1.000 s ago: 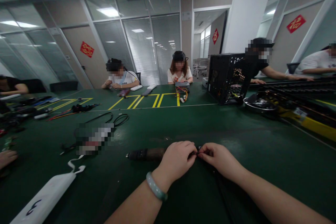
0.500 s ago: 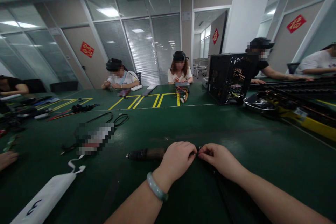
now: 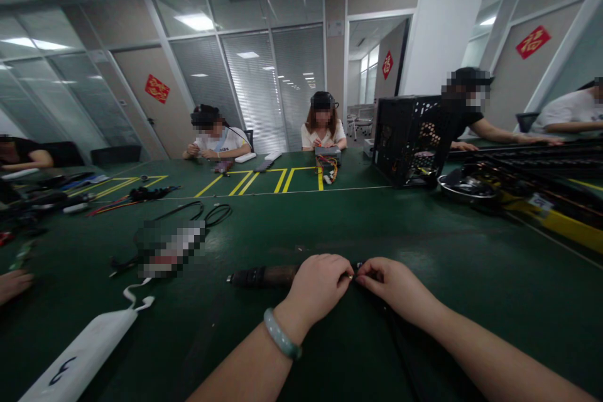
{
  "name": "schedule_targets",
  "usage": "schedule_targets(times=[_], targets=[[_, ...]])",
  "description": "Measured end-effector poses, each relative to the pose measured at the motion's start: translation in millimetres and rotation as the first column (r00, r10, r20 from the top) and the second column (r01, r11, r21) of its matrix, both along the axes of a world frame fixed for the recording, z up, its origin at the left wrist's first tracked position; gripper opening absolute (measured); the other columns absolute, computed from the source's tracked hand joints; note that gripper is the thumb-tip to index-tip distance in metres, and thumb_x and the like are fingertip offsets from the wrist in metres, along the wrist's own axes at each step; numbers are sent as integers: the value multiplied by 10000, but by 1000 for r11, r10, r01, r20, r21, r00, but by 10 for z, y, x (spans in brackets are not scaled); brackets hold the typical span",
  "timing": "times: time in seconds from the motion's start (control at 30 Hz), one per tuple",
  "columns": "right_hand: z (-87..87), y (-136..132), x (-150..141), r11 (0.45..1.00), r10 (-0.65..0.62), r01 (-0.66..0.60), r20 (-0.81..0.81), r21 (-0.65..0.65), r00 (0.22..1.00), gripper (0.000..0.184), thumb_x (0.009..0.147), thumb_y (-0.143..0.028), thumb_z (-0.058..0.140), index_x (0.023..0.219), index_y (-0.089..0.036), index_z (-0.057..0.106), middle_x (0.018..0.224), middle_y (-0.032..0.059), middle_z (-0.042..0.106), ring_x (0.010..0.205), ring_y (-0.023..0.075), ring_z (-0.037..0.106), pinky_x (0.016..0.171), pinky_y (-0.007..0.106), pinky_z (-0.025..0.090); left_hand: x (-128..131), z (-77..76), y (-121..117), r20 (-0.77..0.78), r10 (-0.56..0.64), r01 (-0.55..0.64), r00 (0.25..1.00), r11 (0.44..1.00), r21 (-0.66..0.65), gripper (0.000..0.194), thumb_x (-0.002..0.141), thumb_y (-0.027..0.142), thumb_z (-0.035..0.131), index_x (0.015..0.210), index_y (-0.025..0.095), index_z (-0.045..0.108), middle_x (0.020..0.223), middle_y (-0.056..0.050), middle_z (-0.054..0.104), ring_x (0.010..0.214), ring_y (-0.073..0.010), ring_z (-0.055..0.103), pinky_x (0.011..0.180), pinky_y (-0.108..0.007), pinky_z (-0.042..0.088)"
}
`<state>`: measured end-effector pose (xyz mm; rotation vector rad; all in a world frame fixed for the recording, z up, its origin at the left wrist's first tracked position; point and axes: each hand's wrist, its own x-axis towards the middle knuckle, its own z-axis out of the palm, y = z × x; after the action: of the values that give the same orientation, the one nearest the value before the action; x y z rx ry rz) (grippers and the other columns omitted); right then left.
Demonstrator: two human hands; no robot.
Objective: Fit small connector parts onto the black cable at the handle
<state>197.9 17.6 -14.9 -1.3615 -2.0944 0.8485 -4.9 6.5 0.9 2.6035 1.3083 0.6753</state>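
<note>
My left hand (image 3: 316,289), with a pale green bangle (image 3: 281,334) on its wrist, is closed in a pinch at the middle of the green table. Its fingertips meet a small shiny bit, too small to name. My right hand (image 3: 394,286) is pinched right beside it, fingertips almost touching the left ones; what lies in them is hidden. Behind the left hand an electric screwdriver (image 3: 266,276) lies on its side, bit toward the left, its rear end covered by the hand. A dark cord (image 3: 398,339) runs from under my right hand to the near edge.
A white power strip (image 3: 87,355) marked 3 lies at the left, near a blurred-out device with black cable (image 3: 219,213). Ahead right stand a black computer case (image 3: 405,141) and a metal bowl (image 3: 466,188). A co-worker's hand (image 3: 14,286) rests at the left edge; other people sit around.
Almost nothing differs; both hands keep the same place and pinch. The view has shifted very slightly.
</note>
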Motion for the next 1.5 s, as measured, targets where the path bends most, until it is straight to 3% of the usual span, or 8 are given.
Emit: schedule_targets(times=[0.3,0.53,0.73,1.2,1.37,1.5], targets=[[-11,10,-3,1000,-10,10,-5,19,1000,113,867,-301,588,845,-230,673,791,-18,680,710,156,619,619,237,418,-6,10,10,-43,-41,43,998,998,41,183,898,204,567,1052,276,634,1050,31,652,975,-165,583,911,-319,428],[-10,14,4,1000,1,-1,-9,-18,1000,113,868,-308,590,857,-232,674,791,-21,682,699,150,624,602,229,423,-1,24,-11,-39,6,-6,999,1000,-9,90,898,259,564,965,242,622,959,4,653,908,-185,592,847,-322,446],[16,12,5,1000,4,-4,-4,-14,1000,117,867,-305,590,863,-228,678,806,-11,684,708,155,625,607,235,428,7,31,-23,-17,33,-33,999,999,-11,134,919,317,537,954,227,631,971,-6,651,909,-181,595,879,-330,444],[28,-5,-1,1000,-9,10,14,-7,1000,116,859,-305,589,851,-227,675,789,-12,674,695,158,610,595,237,411,12,35,-27,28,52,-51,998,999,-9,89,898,231,531,891,213,617,1011,-11,649,924,-180,594,883,-328,453],[24,1,-9,1000,0,0,6,-14,1000,123,860,-307,586,857,-219,671,793,-8,679,696,157,610,598,235,407,5,75,-36,28,12,-12,1000,1000,1,164,913,217,521,1045,239,617,1063,-1,645,944,-173,594,895,-325,455],[40,-15,-12,1000,-4,4,14,-11,1000,143,866,-315,577,854,-209,673,786,3,679,694,160,608,606,240,411,9,93,-42,-18,-4,4,1000,1000,4,148,910,216,524,1001,232,639,1075,-12,645,962,-181,594,923,-340,444]])
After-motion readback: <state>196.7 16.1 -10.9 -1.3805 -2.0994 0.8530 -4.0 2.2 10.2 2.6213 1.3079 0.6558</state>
